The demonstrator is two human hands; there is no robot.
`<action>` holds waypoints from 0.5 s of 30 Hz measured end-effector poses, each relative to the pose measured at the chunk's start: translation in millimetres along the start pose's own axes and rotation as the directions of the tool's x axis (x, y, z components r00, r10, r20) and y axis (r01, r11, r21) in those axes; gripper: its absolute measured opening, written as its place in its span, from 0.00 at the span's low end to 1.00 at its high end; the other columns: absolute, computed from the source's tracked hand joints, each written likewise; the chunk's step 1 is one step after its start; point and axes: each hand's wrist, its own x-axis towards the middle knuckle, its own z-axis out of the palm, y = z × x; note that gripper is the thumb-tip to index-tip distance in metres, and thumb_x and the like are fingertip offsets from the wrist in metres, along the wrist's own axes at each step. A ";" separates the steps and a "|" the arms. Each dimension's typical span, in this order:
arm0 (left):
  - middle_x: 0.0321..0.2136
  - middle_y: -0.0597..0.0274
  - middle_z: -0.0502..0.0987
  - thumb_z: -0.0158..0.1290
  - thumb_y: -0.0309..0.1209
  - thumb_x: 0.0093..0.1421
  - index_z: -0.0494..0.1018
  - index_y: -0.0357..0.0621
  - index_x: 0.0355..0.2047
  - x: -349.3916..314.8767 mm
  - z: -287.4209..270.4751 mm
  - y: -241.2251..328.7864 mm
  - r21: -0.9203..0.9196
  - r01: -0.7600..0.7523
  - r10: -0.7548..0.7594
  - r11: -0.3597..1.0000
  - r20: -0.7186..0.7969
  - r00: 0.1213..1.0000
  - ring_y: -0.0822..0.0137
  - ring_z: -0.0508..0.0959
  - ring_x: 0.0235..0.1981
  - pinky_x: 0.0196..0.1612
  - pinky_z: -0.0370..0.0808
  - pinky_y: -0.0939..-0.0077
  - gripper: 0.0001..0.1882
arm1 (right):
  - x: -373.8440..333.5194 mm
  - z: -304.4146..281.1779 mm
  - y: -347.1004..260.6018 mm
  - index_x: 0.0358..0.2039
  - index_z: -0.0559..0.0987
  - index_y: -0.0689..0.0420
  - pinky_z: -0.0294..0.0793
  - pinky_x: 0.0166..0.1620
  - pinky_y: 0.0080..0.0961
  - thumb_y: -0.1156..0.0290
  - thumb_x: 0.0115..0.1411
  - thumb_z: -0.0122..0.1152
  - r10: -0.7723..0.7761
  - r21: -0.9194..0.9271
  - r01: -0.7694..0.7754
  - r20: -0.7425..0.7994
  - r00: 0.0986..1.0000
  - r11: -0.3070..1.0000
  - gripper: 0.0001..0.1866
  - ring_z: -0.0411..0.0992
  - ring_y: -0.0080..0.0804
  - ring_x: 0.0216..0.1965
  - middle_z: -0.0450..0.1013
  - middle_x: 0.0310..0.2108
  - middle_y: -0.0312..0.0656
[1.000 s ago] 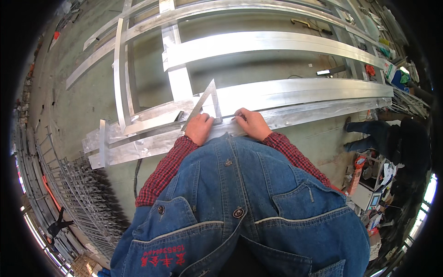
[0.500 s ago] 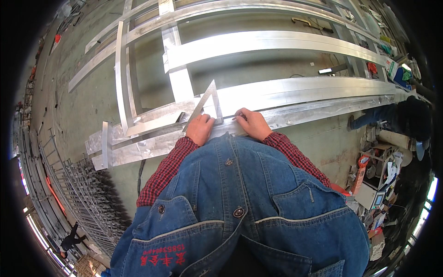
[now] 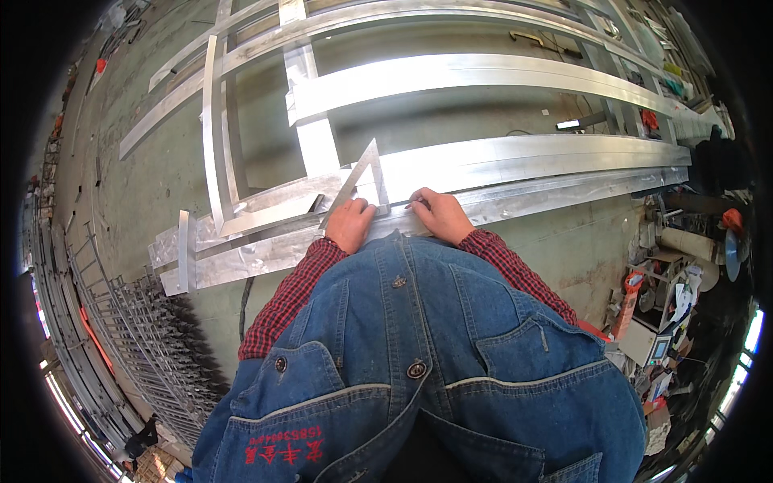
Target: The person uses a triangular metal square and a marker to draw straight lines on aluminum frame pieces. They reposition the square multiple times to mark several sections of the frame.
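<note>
A metal triangular set square (image 3: 379,181) lies across the long silvery metal bars in front of me, its point facing away. My left hand (image 3: 349,225) grips its near edge with curled fingers, holding it against the near bar (image 3: 266,253). To the right, my right hand (image 3: 444,217) is closed in a pinch just above the bar's edge. A small thin thing seems to be between those fingertips, but I cannot make out what it is. A wide bright bar (image 3: 515,161) runs rightward beyond my hands.
Other metal bars (image 3: 483,72) and crosspieces (image 3: 312,137) form a raised frame ahead. A short flat strip (image 3: 186,253) lies across the left end. Racked metal pieces (image 3: 153,346) stand at lower left. On the right are a cluttered cabinet (image 3: 644,342) and a person in dark clothing (image 3: 717,165).
My hands and the set square stay almost still. At the far right, the person in dark clothing has shifted along the bars' end. Another person at lower left has moved lower in the picture.
</note>
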 end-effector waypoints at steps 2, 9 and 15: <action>0.45 0.56 0.80 0.58 0.26 0.66 0.81 0.47 0.48 -0.2 0.9 -0.7 0.001 -0.002 0.002 1.000 -0.004 1.000 0.49 0.82 0.48 0.49 0.82 0.53 0.11 | 0.5 0.3 -0.3 0.50 0.86 0.60 0.84 0.47 0.45 0.65 0.76 0.64 0.001 -0.002 -0.001 0.001 1.000 1.000 0.12 0.87 0.55 0.40 0.88 0.38 0.53; 0.45 0.56 0.80 0.58 0.27 0.66 0.81 0.48 0.48 -0.6 0.7 -1.4 0.003 -0.011 0.011 1.000 -0.021 1.000 0.49 0.82 0.48 0.49 0.82 0.53 0.11 | 2.0 -0.1 0.2 0.50 0.86 0.60 0.84 0.48 0.45 0.65 0.76 0.63 0.007 0.002 -0.007 0.012 1.000 1.000 0.12 0.87 0.55 0.41 0.88 0.38 0.53; 0.47 0.58 0.82 0.61 0.27 0.66 0.83 0.48 0.50 -0.4 -2.5 -0.1 0.020 0.005 -0.005 1.000 0.014 1.000 0.51 0.84 0.49 0.51 0.83 0.55 0.13 | 3.9 1.8 -1.9 0.50 0.85 0.60 0.84 0.48 0.45 0.64 0.76 0.63 0.003 0.001 -0.003 0.009 1.000 1.000 0.13 0.87 0.55 0.41 0.88 0.39 0.54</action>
